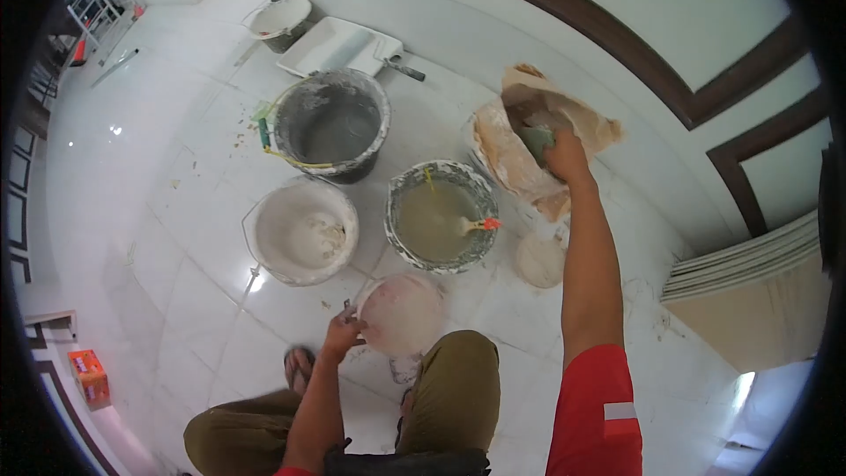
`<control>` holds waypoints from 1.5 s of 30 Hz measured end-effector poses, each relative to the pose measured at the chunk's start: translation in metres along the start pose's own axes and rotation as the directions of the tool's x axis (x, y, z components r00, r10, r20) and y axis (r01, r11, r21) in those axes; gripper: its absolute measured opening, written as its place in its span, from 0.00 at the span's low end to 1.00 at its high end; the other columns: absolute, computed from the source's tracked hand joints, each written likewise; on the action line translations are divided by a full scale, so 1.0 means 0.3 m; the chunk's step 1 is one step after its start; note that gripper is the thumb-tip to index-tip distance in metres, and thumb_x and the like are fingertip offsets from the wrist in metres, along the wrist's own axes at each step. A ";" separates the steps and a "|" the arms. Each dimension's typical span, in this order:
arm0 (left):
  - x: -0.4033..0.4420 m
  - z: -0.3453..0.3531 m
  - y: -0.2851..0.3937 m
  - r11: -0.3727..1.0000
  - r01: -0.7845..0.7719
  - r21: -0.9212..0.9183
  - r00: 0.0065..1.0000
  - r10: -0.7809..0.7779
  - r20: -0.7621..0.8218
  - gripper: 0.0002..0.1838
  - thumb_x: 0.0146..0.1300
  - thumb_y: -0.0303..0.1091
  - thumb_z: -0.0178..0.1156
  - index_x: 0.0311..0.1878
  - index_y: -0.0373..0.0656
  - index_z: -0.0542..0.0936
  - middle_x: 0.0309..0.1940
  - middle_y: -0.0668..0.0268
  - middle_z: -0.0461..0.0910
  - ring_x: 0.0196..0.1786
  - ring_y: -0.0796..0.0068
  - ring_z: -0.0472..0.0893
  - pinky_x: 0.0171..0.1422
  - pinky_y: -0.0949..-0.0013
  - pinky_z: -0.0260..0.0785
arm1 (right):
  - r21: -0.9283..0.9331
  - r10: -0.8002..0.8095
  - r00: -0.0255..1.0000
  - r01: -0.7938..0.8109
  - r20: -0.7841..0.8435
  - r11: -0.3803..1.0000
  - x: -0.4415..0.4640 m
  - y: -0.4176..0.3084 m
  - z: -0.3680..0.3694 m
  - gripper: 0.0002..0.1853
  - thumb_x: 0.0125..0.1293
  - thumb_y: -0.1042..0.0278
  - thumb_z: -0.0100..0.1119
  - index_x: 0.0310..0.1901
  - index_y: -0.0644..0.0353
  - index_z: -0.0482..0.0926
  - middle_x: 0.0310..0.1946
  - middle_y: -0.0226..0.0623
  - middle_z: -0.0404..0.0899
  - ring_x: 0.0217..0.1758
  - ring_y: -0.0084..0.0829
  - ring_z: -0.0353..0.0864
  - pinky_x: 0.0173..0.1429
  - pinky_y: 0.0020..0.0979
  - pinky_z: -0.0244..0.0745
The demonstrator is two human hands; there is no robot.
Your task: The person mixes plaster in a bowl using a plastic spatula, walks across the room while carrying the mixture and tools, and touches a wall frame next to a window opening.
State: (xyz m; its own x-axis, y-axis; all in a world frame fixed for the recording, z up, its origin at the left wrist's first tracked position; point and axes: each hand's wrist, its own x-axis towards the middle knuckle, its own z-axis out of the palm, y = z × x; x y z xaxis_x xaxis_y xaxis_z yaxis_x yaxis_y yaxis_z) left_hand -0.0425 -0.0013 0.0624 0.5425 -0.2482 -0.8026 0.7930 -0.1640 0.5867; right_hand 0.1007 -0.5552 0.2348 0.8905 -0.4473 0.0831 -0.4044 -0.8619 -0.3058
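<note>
My left hand [345,332] is closed on the left rim of a pinkish round tub [404,316], which has pale white material in it and stands on the floor before my knees. With my arm stretched forward, my right hand [567,159] grips a green scoop-like container [536,140] inside the mouth of a torn brown paper sack [498,143]. The sack's lower contents are hidden. Between the tub and the sack is a bucket of murky water [436,216], where a brush with a red-orange handle end [480,225] lies at the right rim.
A white-coated bucket [280,242] and a large black bucket [374,145] stand to the left. Behind them are a roller tray [330,46], a roller handle [405,71] and a small bucket [282,18]. Stacked boards [749,300] lean at the right wall; an orange box [89,376] sits far left.
</note>
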 end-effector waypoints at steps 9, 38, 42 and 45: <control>-0.034 0.028 0.043 0.985 -0.112 0.127 0.990 0.122 -0.070 0.27 0.57 0.29 0.66 0.63 0.37 0.82 0.47 0.63 0.86 0.45 0.69 0.81 0.50 0.65 0.74 | -0.096 0.053 0.972 -0.032 0.227 0.995 0.162 -0.100 0.075 0.23 0.61 0.71 0.63 0.58 0.67 0.82 0.57 0.62 0.82 0.63 0.58 0.80 0.68 0.47 0.74; 0.070 0.029 0.067 1.000 0.001 -0.002 1.000 -0.001 -0.017 0.27 0.57 0.26 0.64 0.63 0.35 0.81 0.50 0.60 0.87 0.50 0.66 0.84 0.58 0.64 0.74 | 0.542 0.350 0.894 -0.448 0.280 0.711 0.134 0.019 0.105 0.27 0.67 0.71 0.64 0.65 0.71 0.72 0.57 0.51 0.80 0.57 0.44 0.82 0.57 0.43 0.82; 0.125 0.013 -0.063 0.996 -0.019 -0.085 1.000 0.019 0.004 0.28 0.57 0.26 0.63 0.64 0.36 0.81 0.50 0.61 0.87 0.49 0.66 0.84 0.56 0.66 0.75 | 0.751 0.371 0.878 -0.459 0.302 0.475 0.093 0.052 0.012 0.18 0.69 0.75 0.62 0.59 0.69 0.75 0.53 0.43 0.82 0.51 0.37 0.85 0.55 0.40 0.85; 0.130 0.016 -0.110 0.874 -0.420 0.245 0.903 0.428 0.022 0.28 0.59 0.27 0.62 0.66 0.36 0.80 0.49 0.61 0.86 0.46 0.67 0.84 0.53 0.67 0.75 | 0.830 0.453 0.857 -0.428 0.245 0.359 0.047 0.077 -0.010 0.17 0.71 0.75 0.61 0.59 0.68 0.75 0.53 0.44 0.82 0.50 0.39 0.86 0.54 0.45 0.87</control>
State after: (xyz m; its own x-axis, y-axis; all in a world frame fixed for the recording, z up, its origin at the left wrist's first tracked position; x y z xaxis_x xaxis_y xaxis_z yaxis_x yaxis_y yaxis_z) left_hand -0.0487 -0.0102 0.0122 0.8237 -0.3151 -0.4715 0.3970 -0.2733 0.8762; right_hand 0.1032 -0.5823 0.2316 0.6311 -0.7153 -0.3002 -0.3530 0.0797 -0.9322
